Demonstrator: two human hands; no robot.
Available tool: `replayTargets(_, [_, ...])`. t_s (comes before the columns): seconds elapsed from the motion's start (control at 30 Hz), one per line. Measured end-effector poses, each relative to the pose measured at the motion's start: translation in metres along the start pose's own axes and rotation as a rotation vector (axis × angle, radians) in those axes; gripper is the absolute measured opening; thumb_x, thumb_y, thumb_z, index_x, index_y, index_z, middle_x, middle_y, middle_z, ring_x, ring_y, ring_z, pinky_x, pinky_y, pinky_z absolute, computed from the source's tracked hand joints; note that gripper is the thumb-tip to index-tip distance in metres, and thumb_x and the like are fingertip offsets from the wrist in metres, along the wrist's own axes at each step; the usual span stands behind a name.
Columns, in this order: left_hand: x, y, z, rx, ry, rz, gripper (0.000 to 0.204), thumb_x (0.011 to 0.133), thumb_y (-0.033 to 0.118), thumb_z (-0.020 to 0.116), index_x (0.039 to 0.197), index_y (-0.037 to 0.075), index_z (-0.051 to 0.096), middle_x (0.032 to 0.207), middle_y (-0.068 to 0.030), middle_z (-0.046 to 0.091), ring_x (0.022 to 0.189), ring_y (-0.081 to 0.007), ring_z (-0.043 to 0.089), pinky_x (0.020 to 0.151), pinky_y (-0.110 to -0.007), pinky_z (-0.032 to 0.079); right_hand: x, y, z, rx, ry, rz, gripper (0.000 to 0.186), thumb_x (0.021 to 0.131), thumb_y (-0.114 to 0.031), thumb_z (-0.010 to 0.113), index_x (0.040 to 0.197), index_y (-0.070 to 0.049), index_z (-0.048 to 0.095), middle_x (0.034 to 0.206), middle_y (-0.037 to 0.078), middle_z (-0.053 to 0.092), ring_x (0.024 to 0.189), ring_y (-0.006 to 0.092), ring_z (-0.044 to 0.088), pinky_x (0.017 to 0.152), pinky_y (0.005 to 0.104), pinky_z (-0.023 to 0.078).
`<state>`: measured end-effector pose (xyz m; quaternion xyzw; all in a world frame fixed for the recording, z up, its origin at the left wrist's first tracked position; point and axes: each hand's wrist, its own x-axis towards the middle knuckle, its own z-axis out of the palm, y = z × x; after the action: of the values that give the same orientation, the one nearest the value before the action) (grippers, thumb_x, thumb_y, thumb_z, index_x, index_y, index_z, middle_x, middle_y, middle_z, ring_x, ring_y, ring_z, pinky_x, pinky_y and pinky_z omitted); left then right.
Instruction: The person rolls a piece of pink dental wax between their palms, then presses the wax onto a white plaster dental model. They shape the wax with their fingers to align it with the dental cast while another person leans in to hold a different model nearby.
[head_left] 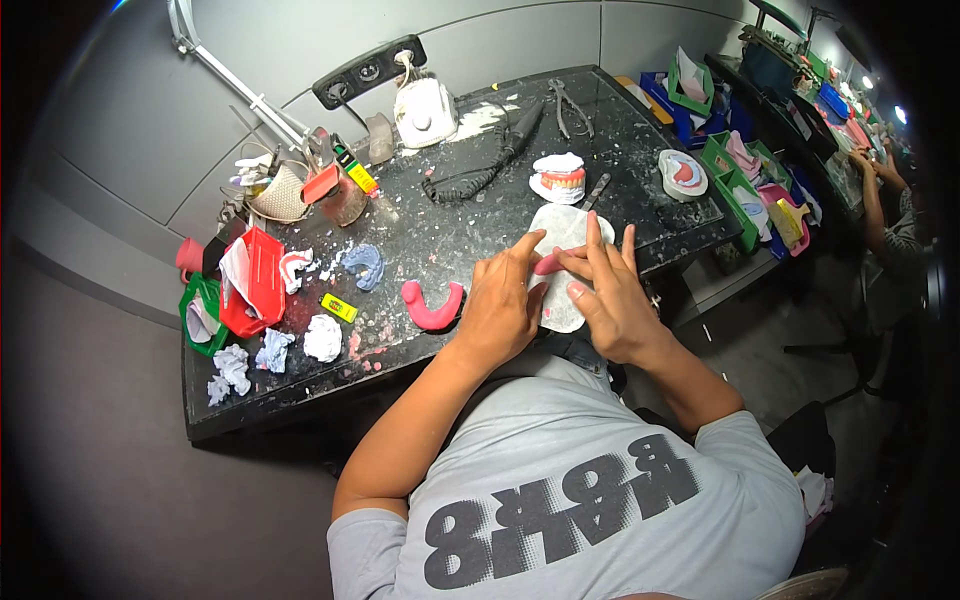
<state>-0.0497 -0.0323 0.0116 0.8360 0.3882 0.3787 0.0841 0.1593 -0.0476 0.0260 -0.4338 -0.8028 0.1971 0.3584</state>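
Observation:
A small, elongated piece of pink wax (pixel 547 264) is between my hands, over a white, rounded slab (pixel 560 222). My left hand (pixel 498 300) closes on its left side with bent fingers and thumb. From the right, my right hand (pixel 615 305) pinches the wax with its nearest fingertips, while two other fingers stick up. A pink, U-shaped wax rim (pixel 433 310) lies left of my left hand. Just beyond the slab stands a white plaster model with pink gums and teeth (pixel 558 180). A knife-like tool (pixel 597 191) rests at the slab's far right.
A yellow lighter (pixel 339 307), crumpled paper (pixel 323 338), a blue-grey dental mould (pixel 362 267) and a red bin (pixel 254 283) occupy the left. Pliers (pixel 572 110) and a corded handpiece (pixel 515 135) lie farther back. Another plaster model (pixel 683 175) sits right. A co-worker's arm (pixel 875 205) shows far right.

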Motion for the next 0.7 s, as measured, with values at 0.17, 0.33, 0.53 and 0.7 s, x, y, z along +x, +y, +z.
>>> replayTargets(0.17, [-0.003, -0.006, 0.004, -0.029, 0.008, -0.012, 0.074, 0.09, 0.0, 0.072, 0.155, 0.0, 0.037, 0.115, -0.0144, 0.068, 0.106, -0.0316, 0.067, 0.094, -0.045, 0.044, 0.005, -0.011, 0.016, -0.305, -0.031, -0.191, 0.097, 0.103, -0.051, 0.048, 0.156, 0.024, 0.019, 0.112, 0.027, 0.063, 0.117, 0.0395, 0.061, 0.118, 0.081, -0.004])
replayTargets(0.33, [-0.003, -0.008, 0.004, 0.012, 0.015, 0.002, 0.077, 0.089, 0.001, 0.075, 0.155, -0.001, 0.035, 0.122, -0.0158, 0.067, 0.106, -0.035, 0.066, 0.094, -0.046, 0.045, 0.005, -0.009, 0.023, -0.384, 0.036, -0.33, 0.093, 0.104, -0.05, 0.048, 0.156, 0.023, 0.024, 0.114, 0.027, 0.063, 0.113, 0.0405, 0.06, 0.119, 0.0803, -0.001])
replayTargets(0.53, [-0.001, -0.002, 0.001, -0.041, 0.01, -0.059, 0.081, 0.088, 0.001, 0.077, 0.156, -0.001, 0.032, 0.123, -0.0174, 0.068, 0.11, -0.0378, 0.063, 0.097, -0.046, 0.045, 0.012, 0.02, -0.005, 0.334, -0.018, 0.103, 0.073, 0.112, -0.033, 0.033, 0.159, 0.021, 0.016, 0.133, 0.027, 0.068, 0.137, 0.0451, 0.051, 0.125, 0.0677, -0.002])
replayTargets(0.7, [-0.002, -0.003, 0.001, -0.056, 0.015, -0.063, 0.083, 0.088, 0.002, 0.078, 0.156, -0.001, 0.031, 0.123, -0.0177, 0.068, 0.11, -0.0377, 0.063, 0.099, -0.046, 0.045, 0.004, -0.007, 0.007, 0.143, 0.027, -0.01, 0.082, 0.112, -0.038, 0.035, 0.157, 0.024, 0.009, 0.138, 0.031, 0.065, 0.141, 0.046, 0.048, 0.124, 0.0695, -0.005])
